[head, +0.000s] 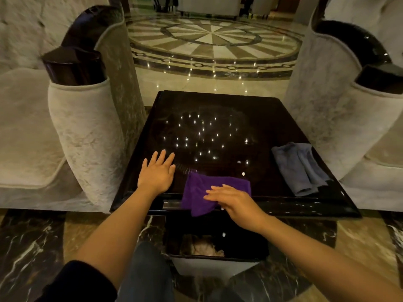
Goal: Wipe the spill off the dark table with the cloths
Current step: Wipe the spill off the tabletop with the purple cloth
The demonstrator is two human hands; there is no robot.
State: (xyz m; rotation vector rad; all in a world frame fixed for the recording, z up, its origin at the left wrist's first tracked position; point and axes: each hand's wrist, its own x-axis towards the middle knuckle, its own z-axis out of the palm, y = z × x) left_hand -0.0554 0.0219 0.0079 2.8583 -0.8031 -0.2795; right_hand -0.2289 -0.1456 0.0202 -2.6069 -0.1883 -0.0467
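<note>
Both hands lie flat with fingers spread on the dark bench [218, 105], left hand [158, 174] bare, right hand [232, 202] pressing the purple cloth [196, 192], grey cloth [301, 168] aside.

The dark table [218, 110] is glossy, mirroring ceiling lights. The purple cloth [200, 192] at its near edge looks fluffy terry; the grey cloth [298, 168] near its right edge looks soft and matt.

- Table [218, 105]: dark, glossy, rectangular top, mirroring many small points of light.
- Purple cloth [202, 188]: crumpled at the near edge, one corner hanging over it.
- Grey cloth [298, 168]: folded lengthwise, flat near the right edge, well apart from the purple one.
- Spill [239, 168]: small pale specks between the cloths.
</note>
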